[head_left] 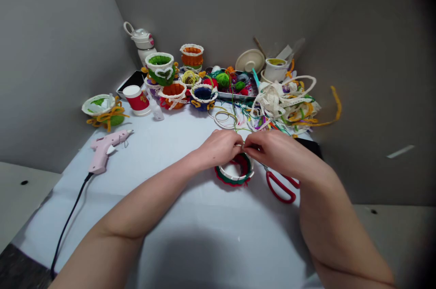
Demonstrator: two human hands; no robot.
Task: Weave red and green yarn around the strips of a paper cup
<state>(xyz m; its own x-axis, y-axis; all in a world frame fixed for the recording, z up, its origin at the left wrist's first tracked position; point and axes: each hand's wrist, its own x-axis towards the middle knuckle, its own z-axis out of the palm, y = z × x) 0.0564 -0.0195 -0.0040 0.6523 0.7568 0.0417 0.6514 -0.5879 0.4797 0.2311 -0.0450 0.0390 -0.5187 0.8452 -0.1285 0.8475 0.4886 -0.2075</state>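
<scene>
A small round woven yarn basket (250,174) with a white rim and red and green sides sits on the table beneath both hands. My left hand (222,147) is closed at its far rim, fingers curled over the edge. Close beside it, my right hand (269,147) pinches at the same spot, fingertips nearly touching the left ones. A thin green yarn strand (234,112) runs from the hands back toward the yarn tray. My fingers partly hide the far rim and the strand's end. Red-handled scissors (281,189) lie just right of the basket, partly under my right wrist.
At left lies a pink glue gun (105,147) with a black cord. Several woven baskets (173,93), a red-and-white paper cup (136,99) and a white bottle (142,41) stand behind. A tray of yarn balls (223,81) and a heap of lace and cords (282,102) occupy the back right.
</scene>
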